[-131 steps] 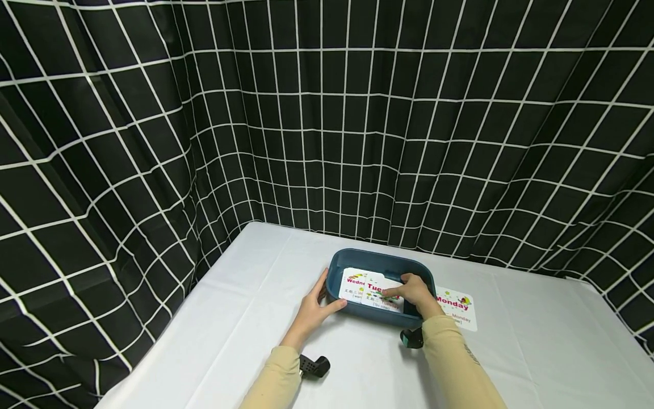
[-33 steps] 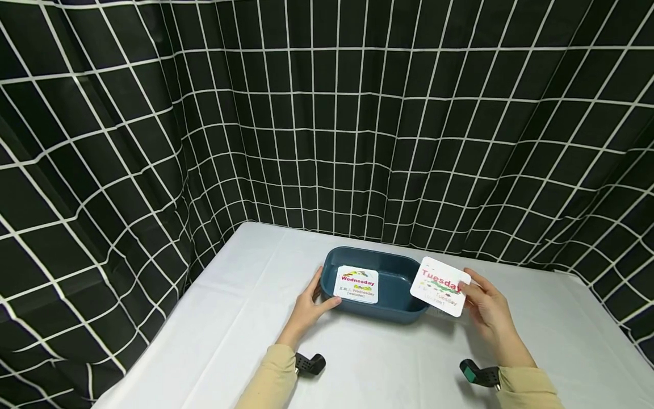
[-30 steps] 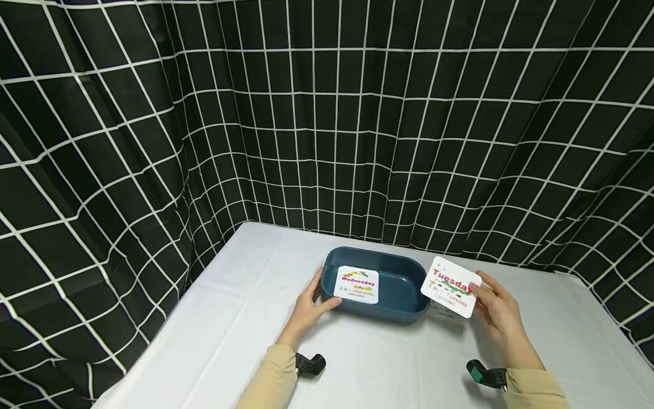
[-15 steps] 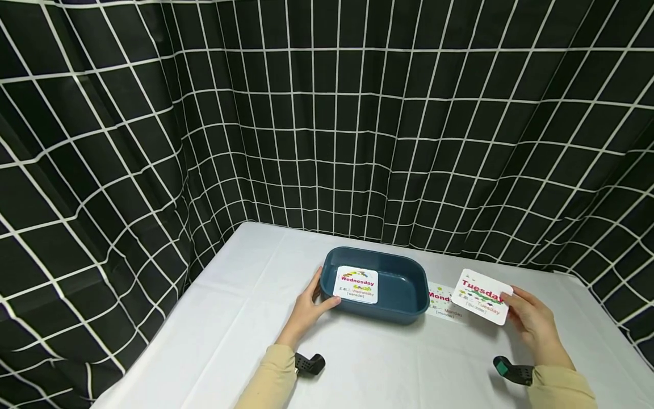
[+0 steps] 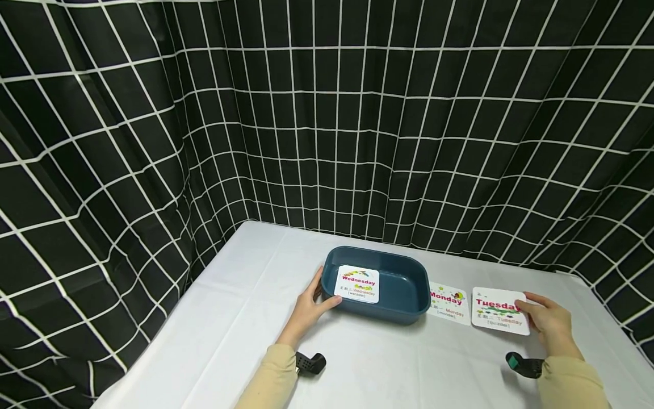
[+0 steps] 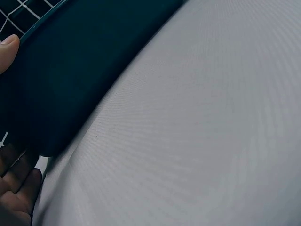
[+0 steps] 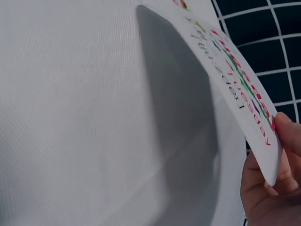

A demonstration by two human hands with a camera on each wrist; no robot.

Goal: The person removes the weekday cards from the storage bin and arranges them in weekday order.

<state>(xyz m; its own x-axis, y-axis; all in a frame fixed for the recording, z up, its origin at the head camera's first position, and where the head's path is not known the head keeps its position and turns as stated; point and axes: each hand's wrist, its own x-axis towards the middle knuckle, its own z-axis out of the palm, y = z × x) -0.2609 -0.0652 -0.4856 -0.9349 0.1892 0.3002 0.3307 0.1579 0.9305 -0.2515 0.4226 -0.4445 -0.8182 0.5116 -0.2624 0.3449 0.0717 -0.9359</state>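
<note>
My left hand (image 5: 304, 311) grips the left end of a dark blue plastic box (image 5: 388, 316), with the thumb at its front rim and the fingers along the outer side. Inside, at the left, lies a white "Wednesday" flashcard (image 5: 357, 284). Between thumb and fingers my right hand (image 5: 553, 322) pinches the right edge of a "Tuesday" flashcard (image 5: 498, 312). The right wrist view shows this card tilted above the cloth, with a shadow under it. A "Monday" flashcard (image 5: 449, 307) lies flat on the table between the box and the Tuesday card.
A white cloth covers the table (image 5: 368, 363). Behind and on both sides hangs a black curtain (image 5: 317, 142) with a white grid. A black wrist device (image 5: 311, 363) sits on each wrist.
The right hand has lifted the Tuesday card out of the box, carried it right past the Monday card and lowered it close to the table. The left hand stays at the box.
</note>
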